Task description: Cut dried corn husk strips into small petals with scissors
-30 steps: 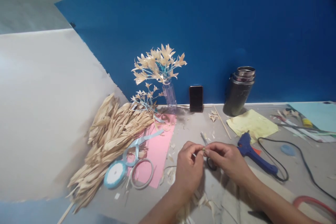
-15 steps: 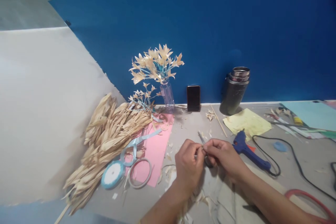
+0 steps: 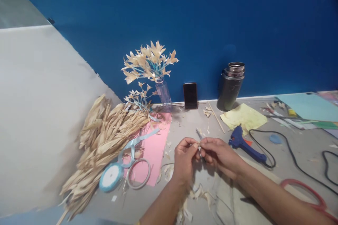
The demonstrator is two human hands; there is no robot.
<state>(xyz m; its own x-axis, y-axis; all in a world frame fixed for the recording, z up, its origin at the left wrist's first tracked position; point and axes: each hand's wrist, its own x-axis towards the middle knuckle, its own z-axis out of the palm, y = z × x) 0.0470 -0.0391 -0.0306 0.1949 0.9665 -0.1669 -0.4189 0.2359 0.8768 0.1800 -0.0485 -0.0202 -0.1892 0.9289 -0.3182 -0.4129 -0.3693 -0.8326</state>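
My left hand (image 3: 186, 156) and my right hand (image 3: 220, 154) meet just above the table. Thumb and fingertips of both are pinched together on a tiny pale bit between them, too small to name. Under the hands lies a metal tool, perhaps scissors, whose pointed tip (image 3: 199, 133) shows beyond the fingers. Curled pale husk scraps (image 3: 200, 193) lie below the wrists. Just right of my right hand rests a blue glue gun (image 3: 246, 146).
At left lies a heap of dried husks (image 3: 105, 137), with a ribbon spool (image 3: 111, 177) and a tape ring (image 3: 129, 179) beside pink paper (image 3: 157, 147). Behind stand a vase (image 3: 163, 95) of husk flowers, a phone (image 3: 190, 96) and a flask (image 3: 230, 89). Red-handled scissors (image 3: 307, 186) lie right.
The view has shifted slightly, so the table things sit further left. My hands stay together; their fingertips have turned a little, and the left thumb now points up toward the right fingers.
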